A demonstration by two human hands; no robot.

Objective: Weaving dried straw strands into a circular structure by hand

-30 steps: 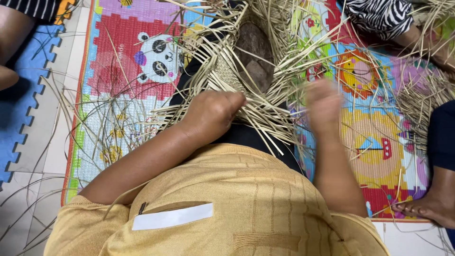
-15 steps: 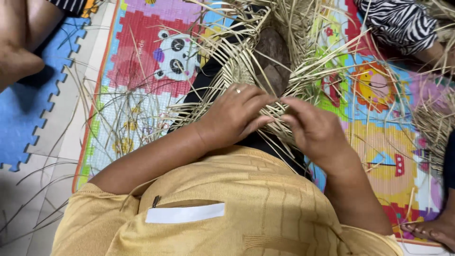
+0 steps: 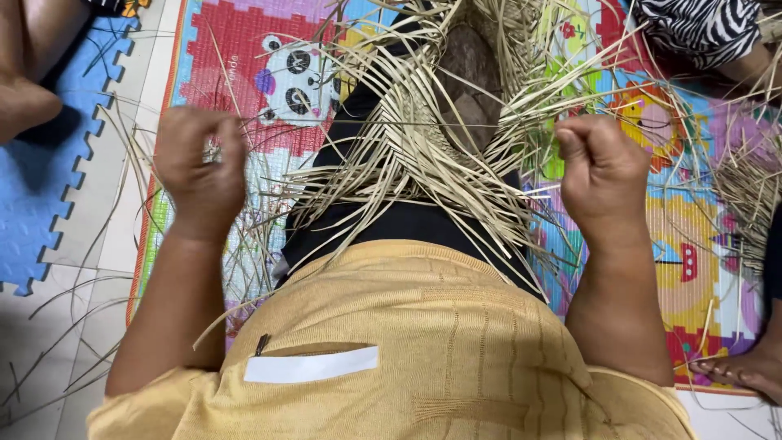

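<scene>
Both hands pulled wide apart, fists closed: left hand (image 3: 199, 167) and right hand (image 3: 599, 167) each clamped on straw strands (image 3: 521, 122), drawing them taut. Woven piece (image 3: 411, 151) sits on the lap over the knee (image 3: 468, 61), between the fists. Looks early: short plaited section done, most strands loose and splayed over the play mat (image 3: 244, 57)

Both fists (image 3: 199, 159) (image 3: 599, 167) (fingers curled) on straw strips (image 3: 407, 147)
</scene>
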